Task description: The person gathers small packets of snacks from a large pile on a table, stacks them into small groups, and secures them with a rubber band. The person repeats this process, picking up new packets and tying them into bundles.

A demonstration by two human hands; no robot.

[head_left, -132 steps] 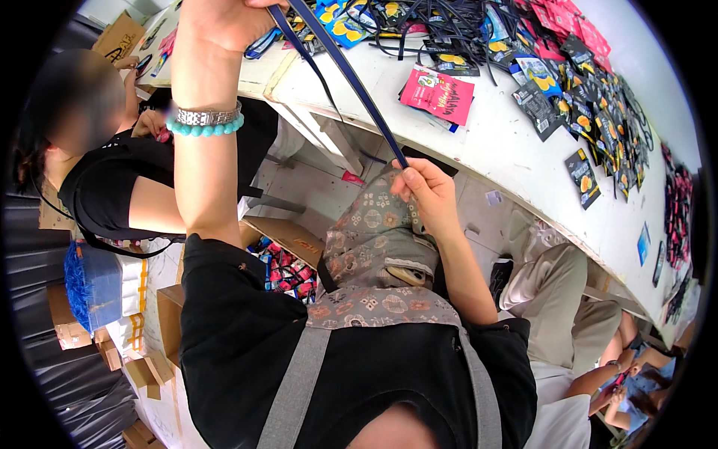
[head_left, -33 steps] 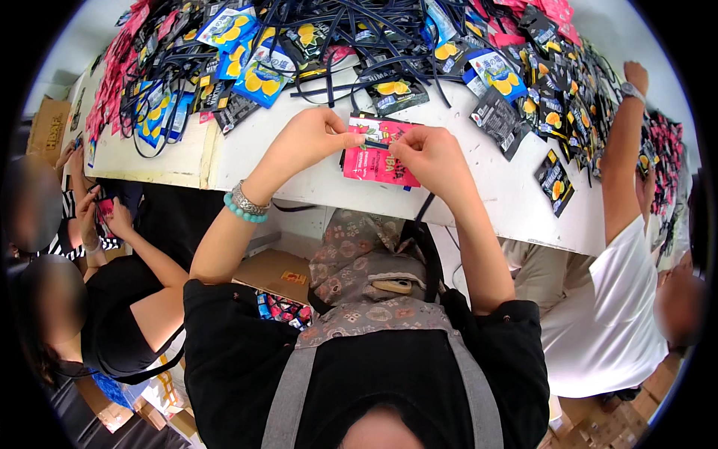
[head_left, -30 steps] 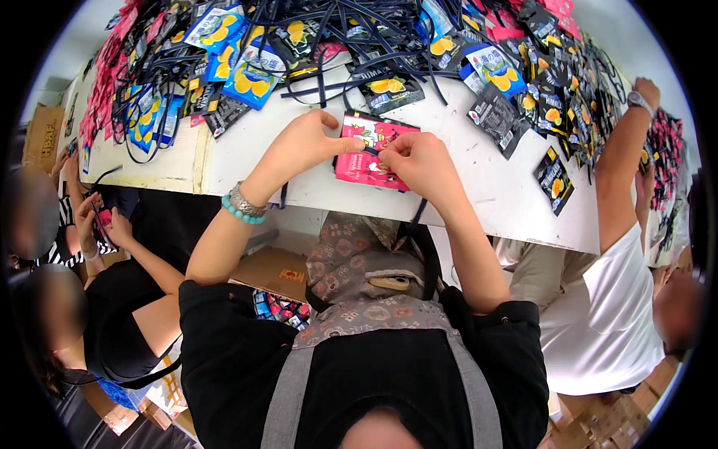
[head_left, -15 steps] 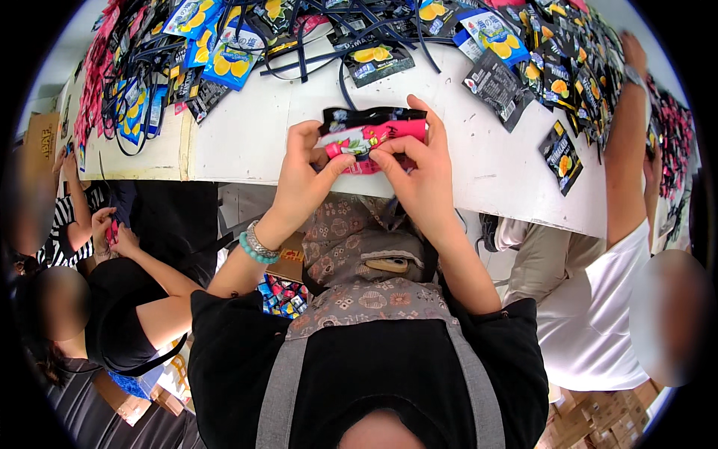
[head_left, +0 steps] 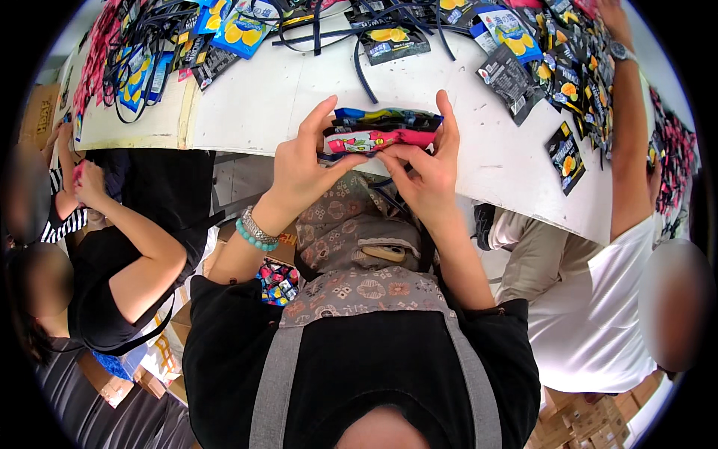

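A small stack of candy packets [head_left: 383,140] is between my hands, over the table's near edge. A pink packet faces me, with black and blue ones behind it. My left hand [head_left: 303,161] grips the stack's left end, thumb along the lower edge. My right hand [head_left: 428,172] holds the right end, with the thumb and a bent finger at the bottom and the index finger raised along the side. A dark blue ribbon [head_left: 380,182] shows under the stack near my thumbs; how far it wraps around the packets is hidden.
On the white table [head_left: 247,112] lie loose dark ribbons [head_left: 364,78], blue lemon candy packets [head_left: 243,30] and black packets [head_left: 566,159]. A co-worker's arm [head_left: 632,142] reaches across the right pile. Other people work at left. A box of small packets [head_left: 278,283] stands below my left forearm.
The stack has tipped so that its upper edges show, with blue now visible behind the pink. My thumbs have moved to its lower edge. The co-worker at left has raised a hand.
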